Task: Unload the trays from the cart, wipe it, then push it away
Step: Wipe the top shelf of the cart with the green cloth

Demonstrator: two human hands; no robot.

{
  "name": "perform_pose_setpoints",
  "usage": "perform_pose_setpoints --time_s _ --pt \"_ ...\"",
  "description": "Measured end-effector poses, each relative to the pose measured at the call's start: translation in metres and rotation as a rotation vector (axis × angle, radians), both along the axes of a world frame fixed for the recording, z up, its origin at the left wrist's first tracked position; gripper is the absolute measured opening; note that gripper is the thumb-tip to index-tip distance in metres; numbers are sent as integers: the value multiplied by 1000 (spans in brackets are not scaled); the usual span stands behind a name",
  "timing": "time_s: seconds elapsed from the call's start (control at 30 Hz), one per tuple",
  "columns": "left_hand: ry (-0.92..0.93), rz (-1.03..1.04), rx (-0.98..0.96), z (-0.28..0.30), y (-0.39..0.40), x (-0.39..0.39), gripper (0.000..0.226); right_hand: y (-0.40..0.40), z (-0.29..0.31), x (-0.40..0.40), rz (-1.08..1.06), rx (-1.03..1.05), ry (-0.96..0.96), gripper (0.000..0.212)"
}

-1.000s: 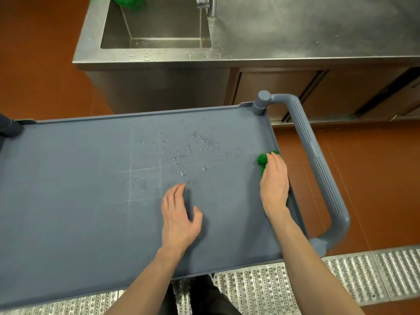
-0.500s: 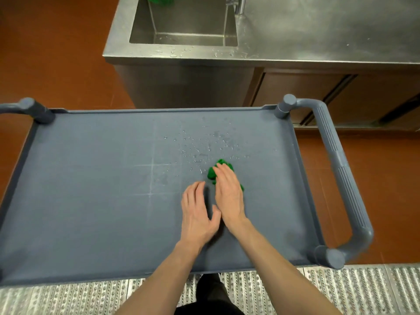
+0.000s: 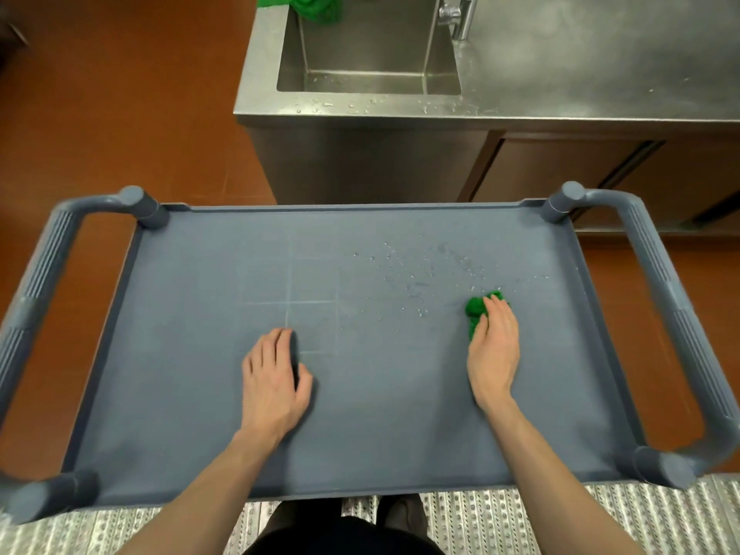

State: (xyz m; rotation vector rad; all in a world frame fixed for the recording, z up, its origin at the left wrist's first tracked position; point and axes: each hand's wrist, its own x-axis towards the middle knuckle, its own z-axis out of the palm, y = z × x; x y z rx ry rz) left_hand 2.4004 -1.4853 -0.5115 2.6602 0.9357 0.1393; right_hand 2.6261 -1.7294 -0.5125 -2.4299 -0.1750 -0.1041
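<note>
The grey plastic cart fills the view, its top shelf bare of trays, with ribbed handles at the left and right ends. Water droplets speckle the shelf right of centre. My right hand presses a crumpled green cloth flat on the shelf, just right of the droplets. My left hand rests palm down on the shelf near its middle, fingers together, holding nothing.
A stainless steel counter with a sink basin and tap stands just behind the cart. Another green cloth hangs over the basin's far edge. Orange floor lies left and right; a metal floor grate runs under my feet.
My right hand slid the green cloth from the shelf's middle back to the right, away from my left hand. My left hand stayed flat on the shelf.
</note>
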Motion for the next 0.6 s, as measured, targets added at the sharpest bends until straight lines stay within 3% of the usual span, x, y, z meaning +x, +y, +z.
perform_pose_setpoints --time_s 0.13,0.6 --pt "-5 -92 24 -6 4 -2 61 35 -2 -17 -8 15 22 33" --pt "-84 -78 -112 -2 15 -5 63 187 -3 -128 574 32 -80 38"
